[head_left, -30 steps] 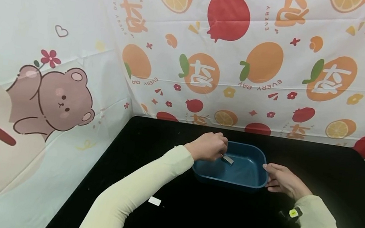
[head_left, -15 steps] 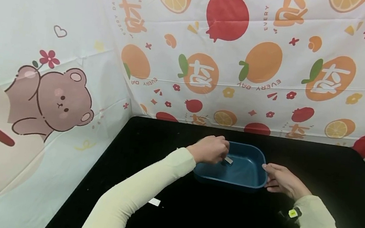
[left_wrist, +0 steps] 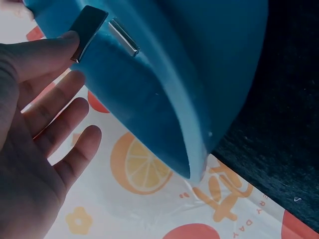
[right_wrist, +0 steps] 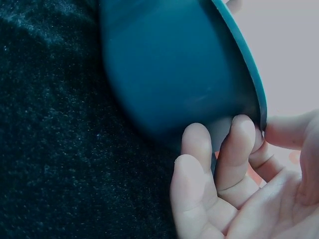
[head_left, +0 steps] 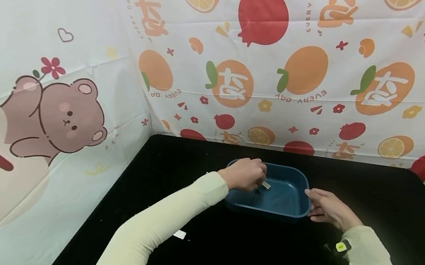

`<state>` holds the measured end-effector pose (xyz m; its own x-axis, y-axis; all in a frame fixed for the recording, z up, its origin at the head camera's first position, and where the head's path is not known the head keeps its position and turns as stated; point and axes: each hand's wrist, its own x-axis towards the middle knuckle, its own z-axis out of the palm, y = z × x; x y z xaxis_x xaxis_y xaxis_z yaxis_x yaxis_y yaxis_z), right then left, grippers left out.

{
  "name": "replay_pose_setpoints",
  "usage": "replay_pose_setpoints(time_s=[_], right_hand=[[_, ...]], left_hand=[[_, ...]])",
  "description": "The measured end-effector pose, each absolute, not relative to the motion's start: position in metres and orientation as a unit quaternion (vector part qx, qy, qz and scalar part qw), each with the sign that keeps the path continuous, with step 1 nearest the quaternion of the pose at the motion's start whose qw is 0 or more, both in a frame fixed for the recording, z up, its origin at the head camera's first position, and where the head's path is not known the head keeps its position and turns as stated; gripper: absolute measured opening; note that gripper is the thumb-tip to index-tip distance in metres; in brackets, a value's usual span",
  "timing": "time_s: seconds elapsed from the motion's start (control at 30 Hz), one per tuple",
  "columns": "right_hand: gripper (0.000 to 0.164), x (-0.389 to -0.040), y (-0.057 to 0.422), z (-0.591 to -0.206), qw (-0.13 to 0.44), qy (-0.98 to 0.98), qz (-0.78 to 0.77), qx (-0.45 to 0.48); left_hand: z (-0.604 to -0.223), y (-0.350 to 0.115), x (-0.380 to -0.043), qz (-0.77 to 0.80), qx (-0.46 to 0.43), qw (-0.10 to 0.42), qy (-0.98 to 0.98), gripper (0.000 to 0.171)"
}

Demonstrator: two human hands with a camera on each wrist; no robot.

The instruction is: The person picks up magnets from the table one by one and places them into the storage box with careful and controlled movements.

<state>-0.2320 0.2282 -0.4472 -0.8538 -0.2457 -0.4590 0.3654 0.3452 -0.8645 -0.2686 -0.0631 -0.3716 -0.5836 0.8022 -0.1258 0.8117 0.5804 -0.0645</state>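
Observation:
My left hand (head_left: 245, 175) is over the left part of a blue plastic tub (head_left: 284, 198). In the left wrist view its thumb and index finger pinch a small flat, dark shiny metal piece (left_wrist: 89, 31); the other fingers are spread. A second slim metal bar (left_wrist: 123, 37) shows against the tub's inside, close by. In the head view a small silvery piece (head_left: 266, 185) shows beside the fingers; which of the two it is, I cannot tell. My right hand (head_left: 332, 209) grips the tub's right end, thumb at the rim and fingers against the outer wall (right_wrist: 164, 59).
A small white rectangular piece (head_left: 180, 234) lies on the black table (head_left: 245, 256), partly behind the left sleeve (head_left: 170, 215). Fruit-printed cloth (head_left: 272, 69) hangs along the table's back edge, and a bear-printed cloth (head_left: 67, 119) hangs at the left.
My left hand has shifted slightly right and lower over the tub, and less of the silvery piece shows beside it. The right hand keeps its grip. The head view has moved slightly.

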Motion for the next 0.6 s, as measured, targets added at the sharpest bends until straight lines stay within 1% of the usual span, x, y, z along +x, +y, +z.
replay_pose_setpoints(time_s=[0.3,0.6], right_hand=[[0.033,-0.2317,0.229,-0.4467,0.268,0.774,-0.572,0.039],[0.034,-0.2326,0.2283,-0.4456,0.269,0.773,-0.572,0.039]], left_hand=[[-0.377,-0.0619,-0.271,-0.059,0.46,0.036,0.885,0.011],[-0.378,-0.0582,-0.2713,-0.061,0.45,0.055,0.889,0.011]])
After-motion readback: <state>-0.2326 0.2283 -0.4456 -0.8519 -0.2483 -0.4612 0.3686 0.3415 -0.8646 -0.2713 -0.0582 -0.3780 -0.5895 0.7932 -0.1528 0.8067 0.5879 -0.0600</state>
